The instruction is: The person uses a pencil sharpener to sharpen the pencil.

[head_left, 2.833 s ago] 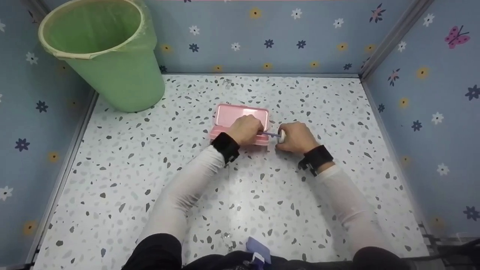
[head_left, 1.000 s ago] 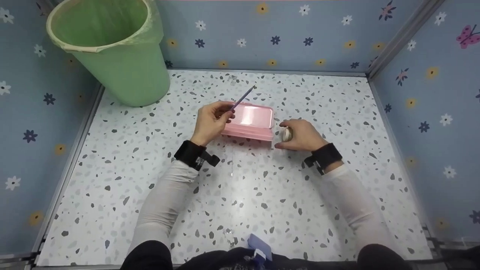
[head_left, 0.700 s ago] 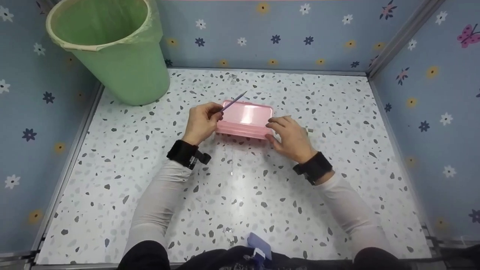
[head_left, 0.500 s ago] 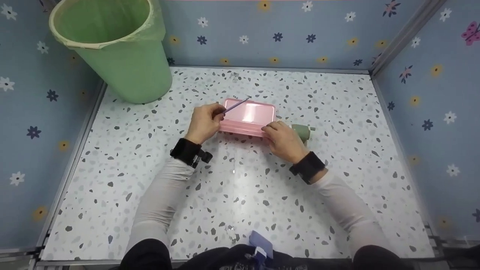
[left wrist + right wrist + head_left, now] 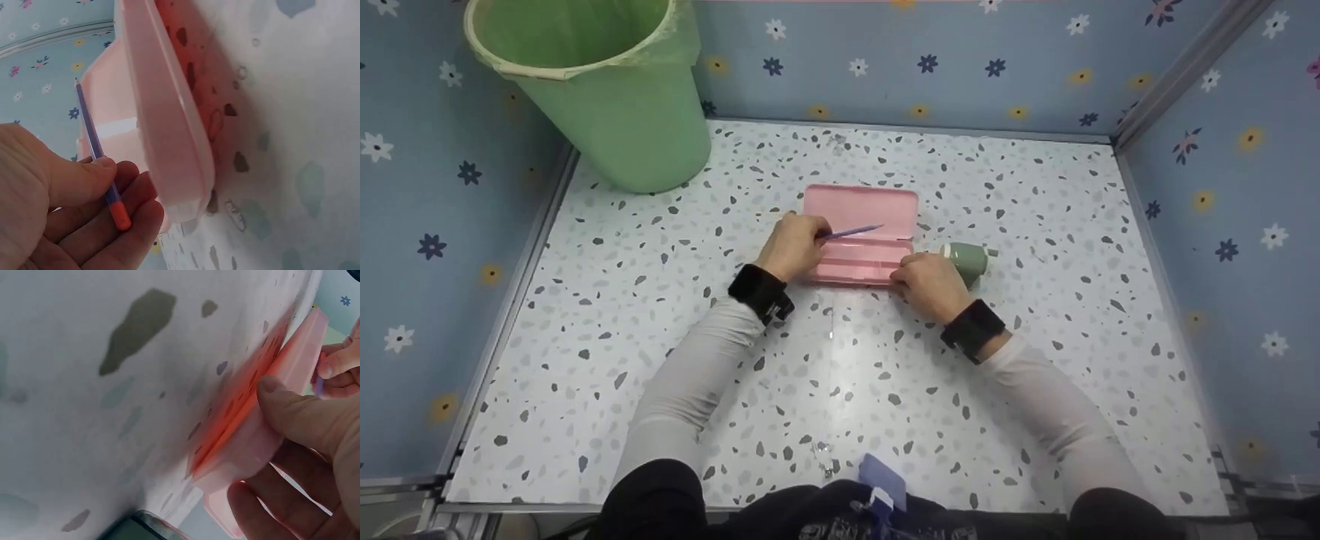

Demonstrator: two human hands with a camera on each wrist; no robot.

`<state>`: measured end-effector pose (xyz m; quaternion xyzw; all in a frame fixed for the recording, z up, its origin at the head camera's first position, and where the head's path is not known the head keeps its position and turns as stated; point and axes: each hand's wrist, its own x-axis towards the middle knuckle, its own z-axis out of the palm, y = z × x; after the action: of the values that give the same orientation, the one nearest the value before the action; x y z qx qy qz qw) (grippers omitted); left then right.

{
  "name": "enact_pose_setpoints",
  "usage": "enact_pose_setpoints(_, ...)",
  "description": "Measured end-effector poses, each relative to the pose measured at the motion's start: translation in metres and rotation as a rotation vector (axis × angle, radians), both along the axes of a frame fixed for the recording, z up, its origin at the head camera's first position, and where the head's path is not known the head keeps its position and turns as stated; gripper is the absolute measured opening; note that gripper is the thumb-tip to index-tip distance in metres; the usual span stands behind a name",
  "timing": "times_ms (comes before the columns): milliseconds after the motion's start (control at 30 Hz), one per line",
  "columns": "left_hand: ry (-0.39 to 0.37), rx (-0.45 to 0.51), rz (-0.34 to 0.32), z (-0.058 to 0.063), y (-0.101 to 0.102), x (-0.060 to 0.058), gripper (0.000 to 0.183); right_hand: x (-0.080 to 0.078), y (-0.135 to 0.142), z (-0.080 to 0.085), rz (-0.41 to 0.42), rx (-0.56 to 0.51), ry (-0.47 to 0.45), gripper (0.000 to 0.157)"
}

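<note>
My left hand (image 5: 796, 246) pinches a purple pencil (image 5: 90, 126) with a red end, thumb against curled fingers. The pencil's sharpened tip points right, over the case in the head view. The pink pencil case (image 5: 861, 201) lies with its lid swung back, and its divided tray looks bare. At the tray's right end, my right hand (image 5: 934, 289) grips the case, its thumb on the front wall in the right wrist view. Just beyond that hand is a green crank pencil sharpener (image 5: 969, 259), partly hidden by the fingers.
A tall green bin (image 5: 615, 112) with a liner stands at the back left. Flowered panels (image 5: 885, 67) border the speckled table (image 5: 900, 420) at the back and sides. A purple tag (image 5: 883, 480) hangs at the person's front.
The pencil has come out of the sharpener in my left hand and now crosses the case. My right hand has left the sharpener and moved left onto the case, which has turned slightly.
</note>
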<state>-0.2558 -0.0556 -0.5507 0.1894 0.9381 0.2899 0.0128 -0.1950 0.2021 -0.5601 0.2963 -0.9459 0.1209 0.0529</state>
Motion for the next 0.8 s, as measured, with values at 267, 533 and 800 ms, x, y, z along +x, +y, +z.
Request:
enact_pose_setpoints(267, 0.045, -0.122, -0.057, -0.012, 0.007, 0.002, 0.02, -0.001, -0.007, -0.006, -0.022, 0.113, -0.017, 0.005)
enact_pose_setpoints(533, 0.079, -0.219, -0.062, -0.021, 0.012, -0.003, 0.018, -0.005, -0.013, -0.008, -0.029, 0.094, -0.019, 0.008)
enact_pose_setpoints(800, 0.044, -0.188, -0.043, -0.021, 0.011, -0.006, 0.013, -0.004, -0.013, -0.009, -0.012, 0.067, -0.027, 0.005)
